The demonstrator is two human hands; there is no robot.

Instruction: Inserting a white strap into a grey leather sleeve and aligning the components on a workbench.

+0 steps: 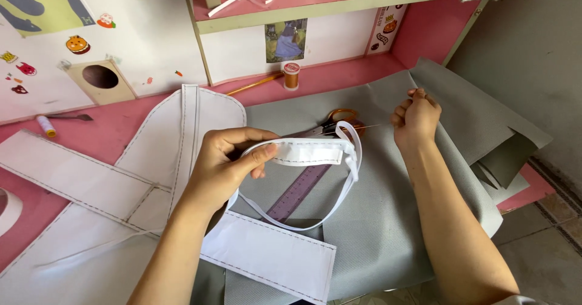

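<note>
On the pink tabletop [91, 129] we see one grey sheet of fabric [388, 220], white stitched pieces [91, 184], one purple ruler [300, 190], one pair of orange-handled scissors [341, 118] and one spool of thread [291, 74]. Our left hand [227, 162] grips a small white stitched fabric piece [309, 151] with a white strap loop [339, 202], held above the ruler. Our right hand [415, 118] is closed in a pinch on a thin thread running toward the piece.

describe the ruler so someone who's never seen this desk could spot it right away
Start at the grey fabric sheet spread over the pink desk. In its middle, just below the orange-handled scissors, lies the ruler, running diagonally and partly behind the white strap. It is the only purple, see-through, straight-edged strip there.
</note>
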